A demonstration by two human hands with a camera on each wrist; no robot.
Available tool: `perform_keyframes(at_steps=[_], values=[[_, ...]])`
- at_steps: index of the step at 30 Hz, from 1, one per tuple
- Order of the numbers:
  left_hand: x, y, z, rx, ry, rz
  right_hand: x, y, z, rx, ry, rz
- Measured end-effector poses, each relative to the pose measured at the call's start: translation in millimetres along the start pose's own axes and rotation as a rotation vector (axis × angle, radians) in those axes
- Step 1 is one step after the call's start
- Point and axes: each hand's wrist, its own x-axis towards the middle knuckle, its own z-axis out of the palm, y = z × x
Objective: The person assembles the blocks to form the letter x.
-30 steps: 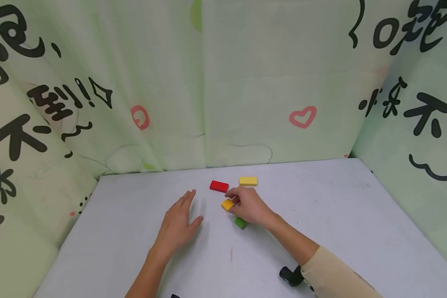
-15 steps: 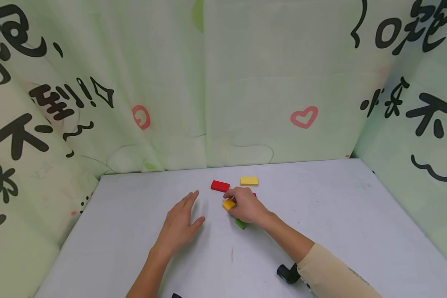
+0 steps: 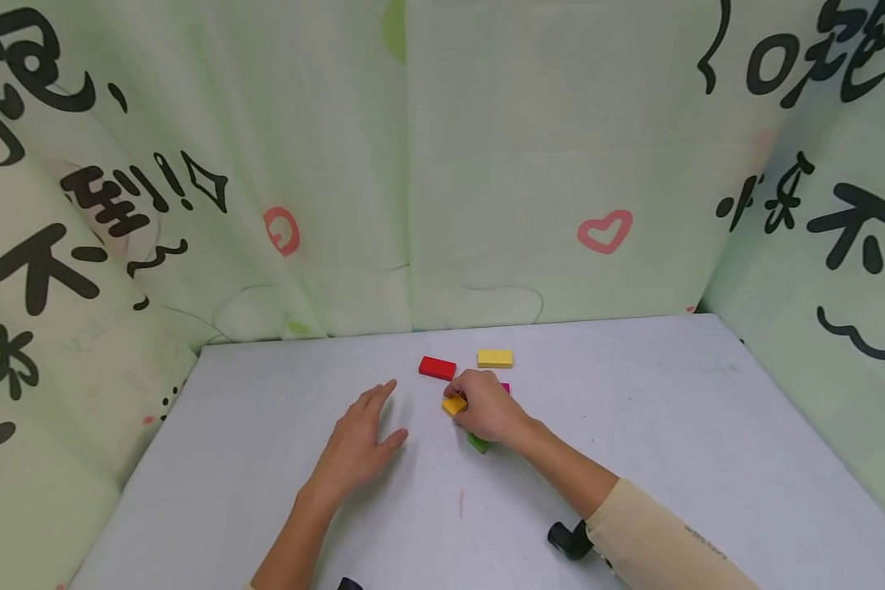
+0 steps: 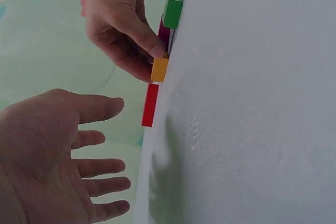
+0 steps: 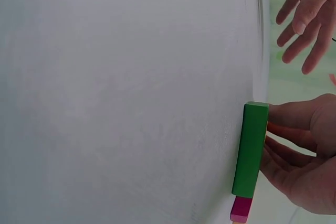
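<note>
My right hand (image 3: pixel 490 406) pinches an orange-yellow block (image 3: pixel 453 405) between thumb and fingers, low over the table. Just in front of this hand lies a green block (image 3: pixel 478 443), partly covered by it in the head view. A magenta block (image 5: pixel 241 209) shows beyond the green one in the right wrist view; the hand hides most of it in the head view. Behind the pinched block lies a red block (image 3: pixel 437 368), close to the fingertips. My left hand (image 3: pixel 357 447) hovers to the left, fingers extended and thumb apart, holding nothing.
A yellow block (image 3: pixel 495 359) lies near the back of the white table (image 3: pixel 597 393). Under the right sleeve sits a black cylindrical object (image 3: pixel 569 541). A printed curtain (image 3: pixel 516 164) hangs behind the table's far edge.
My right hand has shifted slightly left relative to the blocks, exposing a bit of the magenta block. It keeps its pinch on the orange-yellow block. The left hand has hardly moved.
</note>
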Motion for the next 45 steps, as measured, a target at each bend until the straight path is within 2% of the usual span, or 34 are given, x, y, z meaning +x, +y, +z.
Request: perform_keyframes(at_steps=[12, 26, 38, 45], values=[[2.5, -2.2, 2.1, -0.034, -0.013, 0.011, 0.1, -1.2, 0.8, 0.004, 0.004, 0.012], [5.6, -0.2, 2.3, -0.048, -0.018, 0.024, -7.9, -8.0, -5.9, 0.012, 0.026, -0.014], [5.6, -0.6, 3.4, -0.121, -0.018, 0.023, -30.7, -13.2, -12.9, 0.037, 0.019, -0.027], [5.3, 1.6, 2.7, -0.162, -0.023, 0.032, -44.3, -14.1, -15.9, 0.018, 0.03, -0.085]])
